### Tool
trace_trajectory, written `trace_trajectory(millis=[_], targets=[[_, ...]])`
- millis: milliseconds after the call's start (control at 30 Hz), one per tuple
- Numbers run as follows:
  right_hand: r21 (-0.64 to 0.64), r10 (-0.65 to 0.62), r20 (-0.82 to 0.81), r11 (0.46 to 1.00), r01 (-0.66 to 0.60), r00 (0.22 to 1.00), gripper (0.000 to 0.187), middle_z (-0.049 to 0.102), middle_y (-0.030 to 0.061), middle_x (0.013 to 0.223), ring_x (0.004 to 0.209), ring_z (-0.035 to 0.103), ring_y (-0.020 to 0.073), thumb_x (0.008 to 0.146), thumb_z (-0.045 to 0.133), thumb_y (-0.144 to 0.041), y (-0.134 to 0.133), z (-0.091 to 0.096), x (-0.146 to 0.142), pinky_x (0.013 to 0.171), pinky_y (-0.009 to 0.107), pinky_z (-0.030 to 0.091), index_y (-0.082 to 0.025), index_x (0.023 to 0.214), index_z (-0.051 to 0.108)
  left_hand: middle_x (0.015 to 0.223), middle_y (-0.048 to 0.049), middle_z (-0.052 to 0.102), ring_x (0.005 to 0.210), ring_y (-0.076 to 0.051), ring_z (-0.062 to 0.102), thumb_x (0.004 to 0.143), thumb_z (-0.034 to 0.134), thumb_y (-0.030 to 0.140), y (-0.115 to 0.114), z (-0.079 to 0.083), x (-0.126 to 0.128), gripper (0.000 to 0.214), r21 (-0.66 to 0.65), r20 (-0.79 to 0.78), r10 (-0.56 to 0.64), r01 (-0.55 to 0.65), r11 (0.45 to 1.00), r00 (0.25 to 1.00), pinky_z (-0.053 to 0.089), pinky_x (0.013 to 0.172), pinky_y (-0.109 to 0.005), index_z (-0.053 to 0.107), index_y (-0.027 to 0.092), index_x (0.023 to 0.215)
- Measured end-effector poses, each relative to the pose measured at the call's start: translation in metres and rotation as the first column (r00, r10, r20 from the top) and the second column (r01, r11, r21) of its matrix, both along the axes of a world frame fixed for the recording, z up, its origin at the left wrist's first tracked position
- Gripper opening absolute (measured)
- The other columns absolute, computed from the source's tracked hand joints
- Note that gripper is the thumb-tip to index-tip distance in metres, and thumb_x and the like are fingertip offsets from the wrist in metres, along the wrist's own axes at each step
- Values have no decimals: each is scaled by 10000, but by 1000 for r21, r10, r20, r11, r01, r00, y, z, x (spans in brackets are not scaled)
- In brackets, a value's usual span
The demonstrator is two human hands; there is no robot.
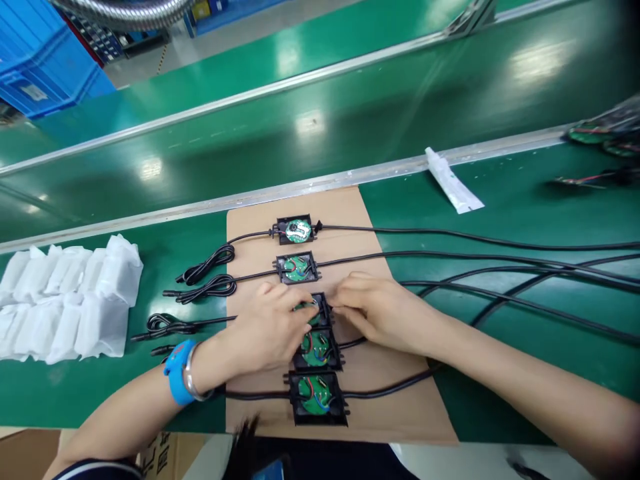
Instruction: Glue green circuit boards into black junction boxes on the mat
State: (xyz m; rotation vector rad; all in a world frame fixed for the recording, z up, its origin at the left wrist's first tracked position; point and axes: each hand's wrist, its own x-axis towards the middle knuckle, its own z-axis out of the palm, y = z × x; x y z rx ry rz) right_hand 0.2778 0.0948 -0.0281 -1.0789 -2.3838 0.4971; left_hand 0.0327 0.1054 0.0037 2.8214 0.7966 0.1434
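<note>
Several small black open housings with green circuit boards lie in a column on a brown cardboard sheet [350, 200], each with black cables running out left and right. My left hand [273, 327] and my right hand [373, 310] meet over the middle housing [320, 308], fingers curled and pressed onto its board and edges. The top housing [296, 230] and the second housing [297, 267] lie farther away; two more housings [317, 350] [317, 397] lie nearer me. A blue watch and a silver bangle sit on my left wrist.
Coiled black cable ends [207, 267] lie left of the cardboard. White padded pouches [70, 293] are stacked at far left. A white tube [453, 181] rests by the conveyor rail. More boards with wires [600, 133] sit at far right. Blue crates [45, 60] stand behind.
</note>
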Motion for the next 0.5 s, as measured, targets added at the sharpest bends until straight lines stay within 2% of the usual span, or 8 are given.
trace_trajectory(millis=[33, 100, 167, 233, 300, 367, 500], targets=[[8, -15, -14, 1000, 16, 1000, 237, 689, 59, 833, 797, 610, 175, 947, 484, -162, 12, 4, 4, 731, 303, 522, -180, 908, 717, 1164, -87, 648, 1042, -230, 585, 960, 489, 223, 15, 2, -4, 312, -18, 66, 52, -50, 999, 996, 457, 856, -389, 620, 185, 1240], [80, -126, -9, 989, 126, 992, 238, 718, 82, 953, 896, 628, 207, 948, 492, -199, 42, 7, 10, 835, 364, 522, -175, 1030, 714, 1172, -109, 639, 1090, -238, 578, 937, 481, 164, 50, 2, -13, 337, -2, 170, 202, -205, 979, 964, 469, 916, -405, 613, 166, 1247], [138, -245, 34, 961, 238, 969, 259, 713, 133, 1039, 991, 615, 275, 919, 533, -243, 73, 1, 13, 911, 460, 499, -131, 1088, 694, 1135, -134, 645, 1076, -261, 582, 887, 546, 142, 84, -1, -19, 340, 16, 143, 367, -373, 928, 919, 474, 926, -431, 618, 120, 1219], [77, -258, 71, 964, 253, 964, 252, 710, 149, 1015, 1004, 614, 305, 877, 582, -274, 97, -10, 14, 905, 486, 503, -110, 1043, 678, 1019, -112, 677, 986, -257, 603, 856, 614, 174, 108, -5, -22, 219, -28, 48, 458, -458, 889, 887, 485, 872, -407, 668, 126, 1062], [-8, -243, 43, 970, 243, 969, 192, 712, 124, 957, 951, 637, 277, 874, 570, -275, 106, -18, 14, 844, 434, 533, -137, 982, 649, 874, -56, 689, 838, -208, 608, 877, 609, 213, 117, -7, -23, 98, -119, -1, 498, -495, 861, 867, 474, 778, -336, 679, 161, 923], [-24, -236, -19, 972, 235, 972, 159, 713, 100, 952, 891, 659, 234, 913, 496, -264, 102, -17, 14, 787, 378, 546, -171, 968, 613, 789, -14, 681, 710, -160, 580, 923, 549, 246, 113, -4, -24, 141, -197, 16, 524, -511, 837, 852, 433, 685, -283, 677, 187, 904], [64, -183, -35, 981, 184, 983, 211, 718, 93, 983, 857, 681, 209, 969, 387, -250, 79, 8, 13, 749, 351, 545, -185, 972, 589, 782, -3, 695, 643, -142, 560, 953, 480, 305, 98, 9, -21, 241, -205, 90, 537, -512, 834, 838, 380, 616, -269, 693, 201, 998]])
